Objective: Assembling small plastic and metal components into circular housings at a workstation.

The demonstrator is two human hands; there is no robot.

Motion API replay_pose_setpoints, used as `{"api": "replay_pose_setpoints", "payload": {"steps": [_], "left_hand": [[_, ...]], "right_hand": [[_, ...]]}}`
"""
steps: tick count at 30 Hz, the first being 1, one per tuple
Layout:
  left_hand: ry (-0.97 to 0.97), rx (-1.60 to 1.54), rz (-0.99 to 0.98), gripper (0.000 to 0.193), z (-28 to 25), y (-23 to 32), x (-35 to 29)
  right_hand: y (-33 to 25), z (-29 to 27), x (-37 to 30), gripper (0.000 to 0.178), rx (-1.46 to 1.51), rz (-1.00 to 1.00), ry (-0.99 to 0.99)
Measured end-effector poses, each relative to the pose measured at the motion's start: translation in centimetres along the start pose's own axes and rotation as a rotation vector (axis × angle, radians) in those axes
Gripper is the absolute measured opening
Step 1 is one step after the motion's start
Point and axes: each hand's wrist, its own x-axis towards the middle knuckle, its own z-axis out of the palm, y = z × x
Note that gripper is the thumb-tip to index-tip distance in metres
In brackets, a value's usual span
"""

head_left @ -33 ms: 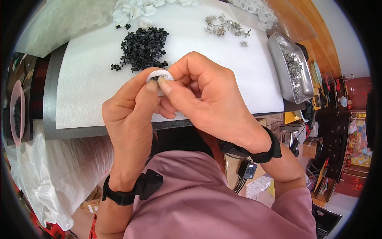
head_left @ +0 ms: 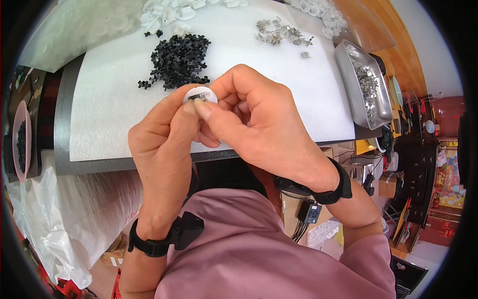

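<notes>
A small round white plastic piece (head_left: 200, 90) is pinched between my two hands above the table's front part. My left hand (head_left: 162, 127) grips its left side, thumb in front. My right hand (head_left: 259, 119) holds its right side, the thumb tip pressing on its face. A small black part sits in the white piece beside the thumbs; both thumb tips partly cover it. Just behind the hands lies a heap of black cross-shaped plastic parts (head_left: 180, 59). Several small shiny metal clips (head_left: 284, 32) lie scattered farther back to the right.
A metal tray (head_left: 382, 102) of metal clips stands at the right edge of the white foam sheet (head_left: 112, 109). White plastic pieces (head_left: 169, 11) lie at the back, beside a clear plastic bag (head_left: 89, 30). A pink bowl (head_left: 28, 142) with black parts is at far left.
The white piece has tilted slightly, so more of its face and the black part shows. My right thumb tip has shifted a little left and down. My left hand barely moved.
</notes>
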Motion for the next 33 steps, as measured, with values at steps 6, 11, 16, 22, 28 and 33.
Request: {"api": "replay_pose_setpoints", "payload": {"steps": [6, 11, 16, 22, 28, 33], "left_hand": [[-0.013, 0.084, 0.039, 0.028, 0.1, -0.6, -0.2], [-0.048, 0.229, 0.076, 0.029, 0.0, -0.5, -0.2], [-0.083, 0.353, 0.159, 0.028, -0.4, -0.8, -0.1], [-0.058, 0.365, 0.206, 0.027, 0.0, -1.0, -0.1], [-0.061, 0.472, 0.341, 0.026, -0.3, -1.9, 0.0], [-0.054, 0.510, 0.351, 0.024, -0.2, -2.0, 0.1]], "right_hand": [[0.4, 0.2, 0.2, 0.011, -0.218, -0.036, 0.045], [0.7, 0.5, 0.0, 0.013, -0.351, -0.191, 0.113], [0.3, 0.5, 0.0, 0.014, -0.401, -0.186, 0.109], [0.0, 0.5, 0.0, 0.014, -0.481, -0.159, 0.113], [-0.5, 0.7, -0.1, 0.012, -0.444, -0.062, 0.115], [-0.7, 0.8, 0.0, 0.015, -0.451, -0.027, 0.136]]}}
